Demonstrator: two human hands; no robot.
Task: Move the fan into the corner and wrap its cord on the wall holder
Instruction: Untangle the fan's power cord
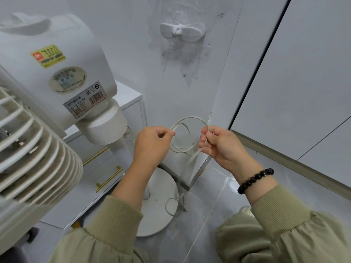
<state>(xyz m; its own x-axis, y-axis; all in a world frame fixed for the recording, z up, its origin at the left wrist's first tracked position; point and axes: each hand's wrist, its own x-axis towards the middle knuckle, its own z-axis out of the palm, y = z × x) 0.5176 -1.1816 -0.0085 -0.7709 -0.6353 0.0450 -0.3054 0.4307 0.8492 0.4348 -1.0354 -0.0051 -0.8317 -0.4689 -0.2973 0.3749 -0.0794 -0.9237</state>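
Both hands [152, 144] [225, 147] on looped cord [191, 117]

Pinching a loop of the white cord [190, 117] with left hand [152, 143] and right hand [222, 145], before the wall [133, 44]. Well above the loop, the white wall holder [182, 32]. At left, very near, the fan [57, 82]; below, its round base [161, 186] on the floor [218, 215]. On right wrist, black bead bracelet [254, 180].

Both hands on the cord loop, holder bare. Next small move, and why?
Probably raise the cord and hook its loop over one wing of the wall holder. The left hand and right hand each pinch the cord, formed into a loop, well below the holder, which carries no cord. The fan stands by the wall, so wrapping seems to be what remains.
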